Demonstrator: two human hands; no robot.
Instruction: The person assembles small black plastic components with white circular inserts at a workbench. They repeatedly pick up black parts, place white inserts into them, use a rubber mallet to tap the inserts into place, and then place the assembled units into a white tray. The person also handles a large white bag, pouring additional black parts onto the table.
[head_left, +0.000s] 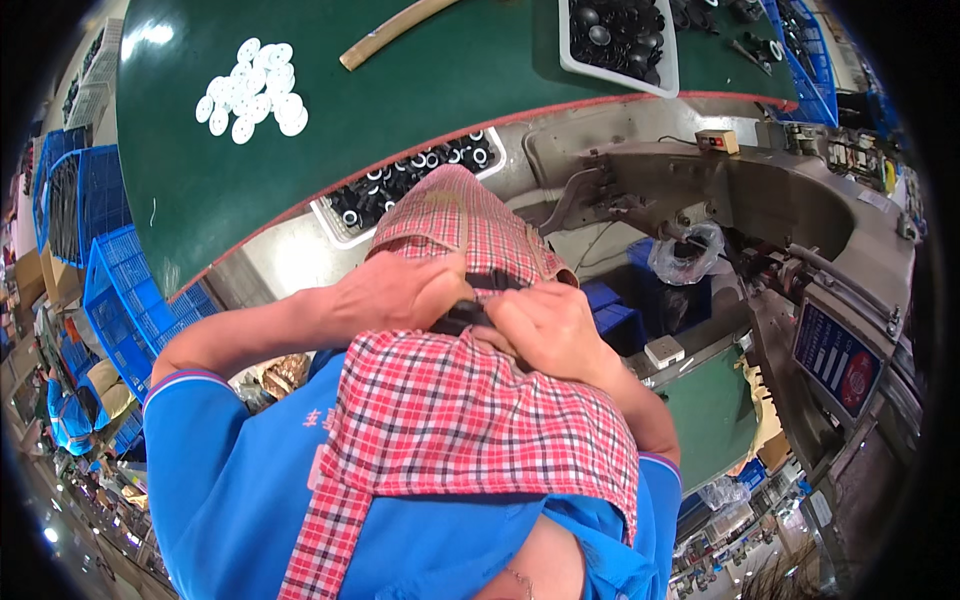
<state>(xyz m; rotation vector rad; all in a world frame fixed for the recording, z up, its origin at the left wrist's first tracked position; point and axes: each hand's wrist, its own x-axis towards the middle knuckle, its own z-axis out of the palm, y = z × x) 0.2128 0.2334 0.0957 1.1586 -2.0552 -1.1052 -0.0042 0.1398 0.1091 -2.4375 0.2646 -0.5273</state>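
My left hand (pixel 425 287) and my right hand (pixel 550 325) are drawn together at the waist, over a red-and-white checked apron (pixel 480 420). Both have their fingers curled closed. A black strap-like piece (pixel 462 318) runs between them, and each hand grips it; its exact kind cannot be made out. Part of it also shows just above the right hand's fingers, against the lower apron. Fingertips and the ends of the black piece are hidden by the fists and the cloth.
Ahead is a green table (pixel 300 160) with white discs (pixel 255 88), a wooden stick (pixel 395 35) and a white tray (pixel 672 75) of black parts. Another parts tray (pixel 345 238) sits below its edge. A large metal machine (pixel 800 200) stands right, blue crates (pixel 125 290) left.
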